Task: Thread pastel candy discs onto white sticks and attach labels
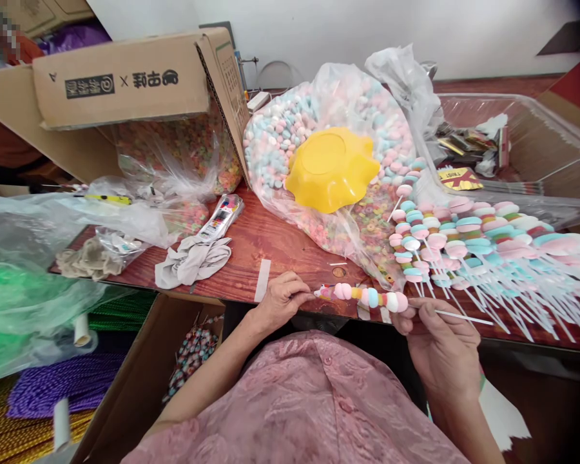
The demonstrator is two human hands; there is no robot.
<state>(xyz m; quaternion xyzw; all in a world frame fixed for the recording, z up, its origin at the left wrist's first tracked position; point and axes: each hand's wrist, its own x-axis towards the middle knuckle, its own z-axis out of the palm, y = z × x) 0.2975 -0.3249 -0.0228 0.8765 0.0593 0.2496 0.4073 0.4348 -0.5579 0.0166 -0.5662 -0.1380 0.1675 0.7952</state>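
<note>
A marshmallow skewer (371,297) lies across in front of my body, threaded with pink, blue, yellow and white pieces on a white stick. My right hand (442,338) is closed around the stick just below the lowest marshmallow. At the skewer's other end is a small clear plastic sleeve (325,292) with a colourful print. My left hand (286,298) pinches the tip of this sleeve between thumb and fingers. How far the sleeve runs along the skewer is hard to tell. Many finished-looking skewers (464,241) lie piled on the table to the right.
A yellow scalloped bowl (332,169) rests upside down on a large bag of marshmallows (280,138). A cardboard box (125,80) with bagged candy rings stands left. Near it lie printed sleeves (221,218) and a grey cloth (193,259). A clear bin (522,142) stands back right.
</note>
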